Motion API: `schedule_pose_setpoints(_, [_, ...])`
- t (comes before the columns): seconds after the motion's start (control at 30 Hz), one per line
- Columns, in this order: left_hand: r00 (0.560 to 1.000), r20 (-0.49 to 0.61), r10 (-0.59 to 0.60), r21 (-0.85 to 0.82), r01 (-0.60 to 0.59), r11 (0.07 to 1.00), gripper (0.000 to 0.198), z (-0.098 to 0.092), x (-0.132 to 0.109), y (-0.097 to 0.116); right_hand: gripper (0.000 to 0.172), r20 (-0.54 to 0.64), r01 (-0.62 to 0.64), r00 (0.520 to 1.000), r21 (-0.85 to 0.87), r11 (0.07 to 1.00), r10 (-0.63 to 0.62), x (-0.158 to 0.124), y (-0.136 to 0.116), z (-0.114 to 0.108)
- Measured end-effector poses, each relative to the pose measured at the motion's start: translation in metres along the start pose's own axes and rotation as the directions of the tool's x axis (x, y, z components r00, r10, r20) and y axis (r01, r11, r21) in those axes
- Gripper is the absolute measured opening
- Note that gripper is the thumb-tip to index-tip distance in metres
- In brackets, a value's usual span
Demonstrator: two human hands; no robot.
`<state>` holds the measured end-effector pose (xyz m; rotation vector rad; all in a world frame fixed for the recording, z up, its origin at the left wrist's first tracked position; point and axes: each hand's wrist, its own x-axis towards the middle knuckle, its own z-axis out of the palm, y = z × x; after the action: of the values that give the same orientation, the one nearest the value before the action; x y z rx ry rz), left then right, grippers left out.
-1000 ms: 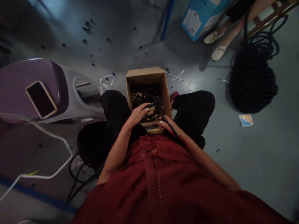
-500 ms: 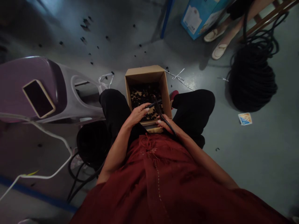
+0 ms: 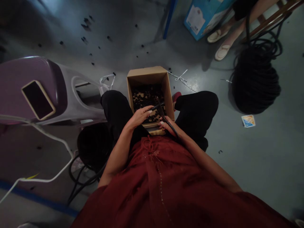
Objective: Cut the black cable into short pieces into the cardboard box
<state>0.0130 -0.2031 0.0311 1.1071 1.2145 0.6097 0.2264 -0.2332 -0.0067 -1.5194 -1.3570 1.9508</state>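
I sit with an open cardboard box point(image 3: 133, 79) on the floor between my knees; several small black pieces lie in its bottom. My left hand point(image 3: 139, 116) is closed on the end of a thin black cable point(image 3: 158, 105) over the box. My right hand point(image 3: 167, 126) grips the same cable a little lower, near the box's front edge, and the cable runs back along my right forearm. The two hands are close together above the box opening.
A purple plastic chair point(image 3: 59, 82) with a phone point(image 3: 38, 99) on its seat stands at my left. A big coil of black cable point(image 3: 255, 80) lies on the floor at right. Another person's feet point(image 3: 220, 44) and a blue carton point(image 3: 201, 15) are at the back. Black bits litter the floor.
Both hands hold nearly the same pose on the cable; the cable tip shifts slightly. The view has drifted a little.
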Motion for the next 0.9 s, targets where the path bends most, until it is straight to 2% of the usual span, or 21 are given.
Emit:
schedule_pose_setpoints(0.1, [1.000,0.004,0.023,0.014,-0.023,1.000,0.047,-0.001,0.001,-0.002,0.047,-0.011,0.000,1.000,-0.013,1.000,0.000,0.000,-0.001,0.000])
schedule_pose_setpoints(0.23, [0.999,0.014,0.038,0.039,-0.039,0.998,0.047,-0.001,0.002,-0.004,0.046,-0.034,0.021,0.999,-0.111,0.994,-0.025,-0.001,-0.003,-0.002])
schedule_pose_setpoints(0.5, [0.999,0.008,0.031,0.082,-0.032,0.996,0.049,0.000,0.002,-0.004,0.036,-0.107,0.044,0.992,-0.257,0.965,-0.074,-0.004,-0.004,-0.001])
schedule_pose_setpoints(0.9, [0.999,0.012,0.051,0.119,-0.052,0.992,0.048,0.002,0.002,0.002,0.026,-0.150,-0.014,0.987,-0.411,0.911,-0.053,-0.011,-0.018,0.001])
